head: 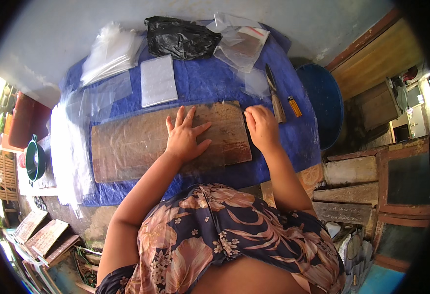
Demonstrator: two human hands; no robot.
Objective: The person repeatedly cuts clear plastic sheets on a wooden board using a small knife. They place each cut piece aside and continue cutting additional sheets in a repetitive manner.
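Note:
A worn wooden board (134, 147) lies across a blue tarpaulin (207, 81), with clear plastic film over it. My left hand (186, 139) rests flat on the board, fingers spread and holding nothing. Just beyond the board's right end is my right hand (262, 126), its fingers curled together near the board's top right corner; whether something thin is between them cannot be told. To its right lie a knife with a wooden handle (277, 106) and an orange lighter (294, 107). A stack of small clear plastic bags (158, 81) lies above the board.
Along the wall are a pile of clear plastic bags (110, 53), a crumpled black plastic bag (182, 38) and a clear bag with brown contents (242, 46). Long plastic sheets (70, 150) hang over the left edge. A blue tub (321, 106) stands at the right, a green basin (35, 160) far left.

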